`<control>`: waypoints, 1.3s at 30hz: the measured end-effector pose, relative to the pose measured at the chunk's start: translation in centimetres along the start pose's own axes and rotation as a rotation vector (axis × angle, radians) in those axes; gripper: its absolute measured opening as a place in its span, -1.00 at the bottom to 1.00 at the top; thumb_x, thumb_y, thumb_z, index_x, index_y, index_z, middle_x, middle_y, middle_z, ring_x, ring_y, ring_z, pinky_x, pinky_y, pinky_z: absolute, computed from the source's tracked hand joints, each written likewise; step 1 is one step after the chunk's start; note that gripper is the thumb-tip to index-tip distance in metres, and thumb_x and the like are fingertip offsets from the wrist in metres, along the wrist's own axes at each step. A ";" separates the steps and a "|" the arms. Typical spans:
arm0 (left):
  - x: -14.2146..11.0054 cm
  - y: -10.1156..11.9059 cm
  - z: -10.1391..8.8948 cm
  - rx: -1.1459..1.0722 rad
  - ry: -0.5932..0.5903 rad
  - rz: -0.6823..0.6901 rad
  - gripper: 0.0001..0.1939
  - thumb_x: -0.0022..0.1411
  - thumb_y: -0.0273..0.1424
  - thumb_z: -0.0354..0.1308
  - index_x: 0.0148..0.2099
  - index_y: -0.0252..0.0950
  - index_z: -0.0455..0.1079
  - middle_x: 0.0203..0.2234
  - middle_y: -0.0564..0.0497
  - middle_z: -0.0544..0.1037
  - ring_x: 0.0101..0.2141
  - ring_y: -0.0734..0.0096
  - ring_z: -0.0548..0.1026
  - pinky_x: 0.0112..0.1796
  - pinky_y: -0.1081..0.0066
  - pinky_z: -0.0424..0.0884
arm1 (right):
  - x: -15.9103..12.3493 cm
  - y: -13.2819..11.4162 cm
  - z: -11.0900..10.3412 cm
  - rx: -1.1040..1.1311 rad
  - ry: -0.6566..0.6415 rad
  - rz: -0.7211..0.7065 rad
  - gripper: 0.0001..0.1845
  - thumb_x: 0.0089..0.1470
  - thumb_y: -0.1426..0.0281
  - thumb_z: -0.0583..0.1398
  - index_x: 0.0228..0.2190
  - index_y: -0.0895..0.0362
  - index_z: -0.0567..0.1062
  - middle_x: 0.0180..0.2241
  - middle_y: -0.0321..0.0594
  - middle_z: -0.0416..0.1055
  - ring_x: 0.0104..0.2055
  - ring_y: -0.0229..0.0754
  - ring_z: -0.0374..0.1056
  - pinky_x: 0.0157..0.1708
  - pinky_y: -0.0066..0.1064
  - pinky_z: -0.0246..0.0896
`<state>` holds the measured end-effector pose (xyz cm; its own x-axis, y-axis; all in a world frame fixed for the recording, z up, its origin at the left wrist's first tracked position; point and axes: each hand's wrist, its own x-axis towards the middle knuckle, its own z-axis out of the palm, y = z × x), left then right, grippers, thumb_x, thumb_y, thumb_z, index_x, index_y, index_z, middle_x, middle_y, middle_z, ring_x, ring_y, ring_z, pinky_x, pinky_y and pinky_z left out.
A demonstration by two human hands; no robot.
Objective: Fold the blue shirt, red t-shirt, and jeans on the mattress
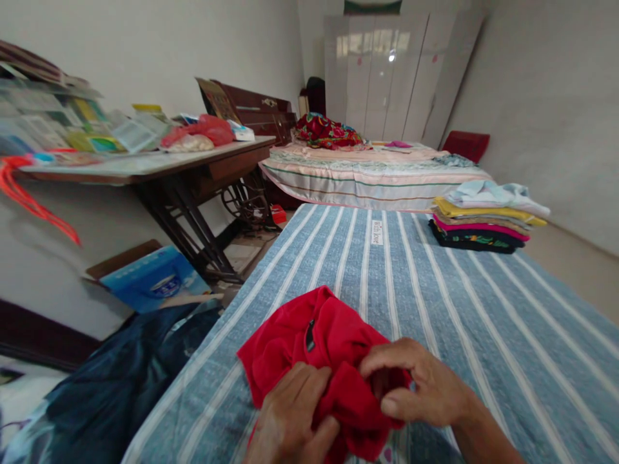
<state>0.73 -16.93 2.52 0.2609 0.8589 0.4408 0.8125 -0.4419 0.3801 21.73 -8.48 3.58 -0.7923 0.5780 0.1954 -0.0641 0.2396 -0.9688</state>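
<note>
A bunched red garment (333, 335) with a small black patch lies on the near part of the blue-and-white striped bed cover (387, 283). At its lower left, my left hand (294, 412) is closed on the cloth with bent fingers. My right hand (420, 383) curls round the edge of a fold or opening on the garment's right side, thumb below and fingers above. Folds hide the fingertips in part. Farther off on the right, a stack of folded clothes (483, 219) in black, pink, tan, yellow and pale blue rests on the bed.
At the left, a sewing-machine table (145, 161) carries bags and boxes. Below it stand a blue carton (159, 277) and dark cloth (116, 374) beside the bed. A second bed (367, 174) lies beyond, before a white wardrobe (387, 77).
</note>
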 end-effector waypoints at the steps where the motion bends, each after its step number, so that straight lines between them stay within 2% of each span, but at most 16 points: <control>1: 0.3 0.3 0.0 -0.009 0.030 -0.015 -0.74 0.04 -0.55 0.03 -0.17 -0.25 0.28 -0.45 0.02 0.46 -0.43 0.36 0.43 -0.41 0.40 0.38 | -0.2 -0.8 0.5 -0.063 0.018 0.009 -0.57 -0.10 0.11 0.28 -0.28 0.18 0.52 -0.47 -0.27 0.38 -0.48 -0.31 0.22 -0.47 -0.53 0.15; 4: 1.3 1.5 -0.1 -0.052 0.108 -0.034 -0.89 0.09 -0.50 0.04 -0.28 -0.23 0.28 -0.50 0.04 0.44 -0.47 0.38 0.43 -0.45 0.40 0.39 | -0.9 -2.2 2.1 -0.226 0.134 0.131 -0.56 -0.18 0.20 0.34 -0.22 0.11 0.50 -0.41 -0.29 0.41 -0.41 -0.25 0.26 -0.42 -0.51 0.19; 6: 2.1 2.5 -0.2 -0.116 0.127 -0.016 -0.95 0.14 -0.45 0.06 -0.30 -0.21 0.28 -0.52 0.05 0.45 -0.48 0.39 0.44 -0.45 0.40 0.42 | -1.6 -2.1 2.3 -0.259 0.230 0.175 -0.74 -0.07 0.29 0.28 -0.27 0.09 0.52 -0.45 -0.30 0.41 -0.46 -0.27 0.26 -0.45 -0.51 0.19; 9: 3.3 2.8 -0.5 -0.190 0.125 0.052 -0.76 0.17 -0.39 0.10 -0.08 -0.19 0.29 -0.31 -0.01 0.54 -0.28 0.34 0.50 -0.23 0.35 0.47 | -3.1 -1.0 0.2 -0.116 0.493 0.134 -0.87 -0.02 0.36 0.25 -0.35 0.10 0.55 -0.47 -0.27 0.45 -0.47 -0.24 0.32 -0.48 -0.49 0.23; 12: 4.6 0.4 -1.0 -0.133 0.159 0.050 -0.66 0.18 -0.35 0.10 0.03 -0.19 0.28 -0.10 -0.06 0.50 -0.06 0.25 0.43 -0.02 0.27 0.38 | -4.4 0.1 -3.4 0.163 0.986 0.010 -0.75 -0.20 0.40 0.35 -0.35 0.09 0.56 -0.42 -0.24 0.49 -0.43 -0.19 0.39 -0.44 -0.45 0.32; 15: 6.4 -4.1 -0.8 -0.015 0.120 -0.092 -0.70 0.22 -0.32 0.01 -0.02 -0.27 0.34 -0.10 -0.10 0.49 -0.05 0.21 0.42 -0.01 0.23 0.35 | -5.2 1.0 -6.1 0.380 1.227 -0.068 -0.66 -0.25 0.41 0.35 -0.30 0.08 0.55 -0.38 -0.23 0.51 -0.41 -0.19 0.42 -0.40 -0.41 0.37; 17: 7.8 -6.9 -0.3 0.097 0.020 -0.174 -0.67 0.19 -0.32 0.02 -0.02 -0.32 0.35 -0.08 -0.16 0.47 -0.02 0.11 0.39 0.01 0.19 0.31 | -5.3 1.8 -6.7 0.476 1.246 -0.037 -0.62 -0.25 0.43 0.35 -0.27 0.08 0.54 -0.35 -0.23 0.52 -0.41 -0.19 0.43 -0.40 -0.42 0.39; 19: 9.2 -8.9 0.6 0.156 -0.148 -0.227 -0.57 0.13 -0.34 0.08 0.04 -0.36 0.31 0.00 -0.21 0.42 0.04 0.06 0.33 0.05 0.22 0.24 | -5.4 2.8 -6.7 0.552 1.242 0.017 -0.61 -0.25 0.45 0.35 -0.25 0.10 0.54 -0.33 -0.22 0.52 -0.38 -0.18 0.44 -0.38 -0.42 0.40; 22: 11.1 -10.3 2.2 0.153 -0.352 -0.264 -0.42 0.03 -0.36 0.16 0.12 -0.41 0.24 0.08 -0.27 0.34 0.10 0.04 0.27 0.08 0.24 0.18 | -5.5 4.1 -6.5 0.616 1.256 0.078 -0.62 -0.26 0.43 0.36 -0.28 0.12 0.54 -0.34 -0.22 0.53 -0.37 -0.15 0.46 -0.35 -0.40 0.41; 24: 12.3 -10.7 3.3 0.131 -0.439 -0.332 -0.42 -0.01 -0.34 0.18 0.09 -0.39 0.26 0.05 -0.27 0.37 0.08 0.02 0.29 0.05 0.22 0.19 | -5.6 4.4 -6.7 0.620 1.263 0.112 -0.67 -0.26 0.40 0.36 -0.32 0.13 0.55 -0.38 -0.22 0.53 -0.40 -0.13 0.46 -0.34 -0.36 0.41; 27: 13.7 -10.8 4.2 0.086 -0.565 -0.431 -0.66 -0.10 -0.34 0.20 -0.21 -0.34 0.43 -0.24 -0.15 0.54 -0.12 0.03 0.44 -0.12 0.25 0.31 | -5.6 4.4 -7.2 0.599 1.244 0.146 -0.73 -0.21 0.38 0.35 -0.36 0.14 0.55 -0.40 -0.22 0.53 -0.40 -0.11 0.46 -0.29 -0.31 0.41; 29: 14.4 -10.9 3.7 0.024 -0.637 -0.429 -0.87 -0.15 -0.38 0.18 -0.47 -0.32 0.41 -0.50 -0.02 0.52 -0.31 0.13 0.49 -0.29 0.35 0.34 | -5.5 4.2 -7.6 0.591 1.233 0.146 -0.74 -0.20 0.37 0.35 -0.35 0.14 0.55 -0.39 -0.22 0.53 -0.39 -0.11 0.46 -0.28 -0.31 0.40; 31: 15.1 -10.9 2.2 -0.062 -0.692 -0.407 -0.90 -0.12 -0.38 0.12 -0.57 -0.31 0.36 -0.64 0.08 0.44 -0.44 0.30 0.46 -0.42 0.46 0.31 | -5.1 4.0 -8.1 0.590 1.231 0.140 -0.76 -0.20 0.35 0.35 -0.38 0.14 0.54 -0.40 -0.22 0.53 -0.40 -0.11 0.46 -0.28 -0.31 0.40; 34: 17.2 -10.8 -2.0 -0.342 -0.649 -0.438 -0.82 -0.08 -0.31 0.08 -0.46 -0.32 0.39 -0.63 0.12 0.44 -0.53 0.45 0.40 -0.50 0.53 0.27 | -4.1 3.5 -9.3 0.595 1.228 0.118 -0.79 -0.17 0.32 0.33 -0.41 0.14 0.53 -0.42 -0.23 0.52 -0.39 -0.10 0.46 -0.24 -0.27 0.39; 36: 19.9 -10.4 -5.6 -0.509 -0.518 -0.486 -0.72 -0.11 -0.27 0.12 -0.37 -0.39 0.39 -0.59 0.11 0.48 -0.54 0.49 0.41 -0.46 0.50 0.31 | -2.7 2.7 -11.0 0.595 1.228 0.070 -0.79 -0.12 0.30 0.28 -0.37 0.12 0.52 -0.37 -0.23 0.52 -0.34 -0.10 0.46 -0.21 -0.27 0.38; 39: 26.0 -9.7 -10.0 -0.343 -0.201 -0.430 -0.55 0.03 -0.26 0.02 -0.15 -0.57 0.35 -0.50 0.07 0.50 -0.48 0.52 0.45 -0.35 0.39 0.32 | 1.2 1.2 -15.2 0.550 1.228 -0.058 -0.79 -0.05 0.30 0.22 -0.31 0.10 0.51 -0.32 -0.25 0.51 -0.26 -0.12 0.44 -0.17 -0.31 0.35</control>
<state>-5.57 7.07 18.42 0.0656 0.9971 0.0385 0.6611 -0.0723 0.7468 29.95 4.39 5.01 0.2530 0.9669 -0.0332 -0.5412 0.1130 -0.8333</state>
